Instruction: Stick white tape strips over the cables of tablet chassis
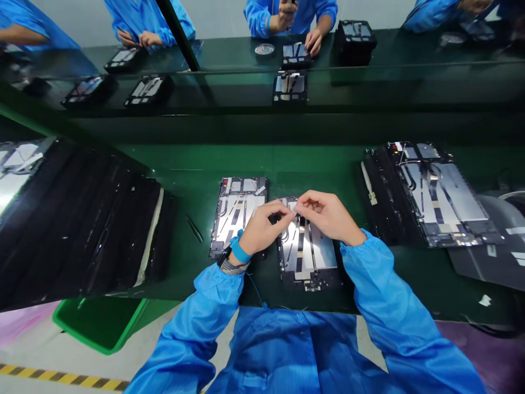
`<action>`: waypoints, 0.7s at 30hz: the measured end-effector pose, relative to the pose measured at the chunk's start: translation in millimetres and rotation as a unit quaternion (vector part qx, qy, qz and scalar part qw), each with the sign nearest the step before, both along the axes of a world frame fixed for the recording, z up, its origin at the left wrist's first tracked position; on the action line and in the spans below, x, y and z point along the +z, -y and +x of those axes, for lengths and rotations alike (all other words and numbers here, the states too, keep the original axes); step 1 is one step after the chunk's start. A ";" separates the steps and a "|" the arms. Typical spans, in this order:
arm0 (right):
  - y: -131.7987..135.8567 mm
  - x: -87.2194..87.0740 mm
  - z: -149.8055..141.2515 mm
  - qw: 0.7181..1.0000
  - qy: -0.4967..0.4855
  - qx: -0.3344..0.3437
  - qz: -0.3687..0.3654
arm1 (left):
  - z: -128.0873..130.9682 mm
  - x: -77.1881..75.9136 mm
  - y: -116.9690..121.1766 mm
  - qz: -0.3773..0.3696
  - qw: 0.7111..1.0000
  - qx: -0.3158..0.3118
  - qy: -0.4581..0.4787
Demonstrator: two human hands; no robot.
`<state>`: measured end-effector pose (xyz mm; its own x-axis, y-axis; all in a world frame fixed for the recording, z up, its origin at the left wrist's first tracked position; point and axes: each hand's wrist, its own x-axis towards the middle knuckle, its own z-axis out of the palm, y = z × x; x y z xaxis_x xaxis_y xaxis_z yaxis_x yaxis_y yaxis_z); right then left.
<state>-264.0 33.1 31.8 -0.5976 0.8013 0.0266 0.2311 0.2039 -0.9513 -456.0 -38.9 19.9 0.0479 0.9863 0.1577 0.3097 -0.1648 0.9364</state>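
Observation:
My left hand (266,229) and my right hand (328,214) meet fingertip to fingertip over the upper part of an opened tablet (311,254). Both are closed in a pinch on a small whitish piece (292,206), too small to identify. The tablet lies face down, its silver inner plate, dark ribbon cables and lower circuit board exposed; my hands cover some of its top. To its left is a second opened tablet (232,210), partly behind my left hand. A blue band and a dark strap circle my left wrist.
Tweezers (194,229) lie left of the tablets. Tall stacks of tablets stand at left (82,219) and right (443,191). Grey sheets (492,251) lie under the right stack. Across the bench, co-workers in blue handle similar tablets. A green bin (102,323) sits below.

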 end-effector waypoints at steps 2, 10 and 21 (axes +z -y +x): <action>-0.4 1.7 -1.4 0.999 0.000 -0.025 0.034 | -1.2 -2.4 1.6 -0.025 1.000 0.006 0.001; -15.6 -1.8 8.1 0.996 0.064 -0.005 0.068 | -32.1 -21.7 4.8 0.039 0.952 0.079 -0.293; -14.7 -35.7 -6.3 0.968 0.134 0.095 0.189 | -25.2 -43.9 2.5 0.088 0.914 0.012 -0.396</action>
<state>-270.3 47.8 -3.9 -0.7591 0.6398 0.1201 0.3836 0.5888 -0.7115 -481.1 -41.4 -24.0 0.1936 0.9515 0.2390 0.8850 -0.2745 0.3761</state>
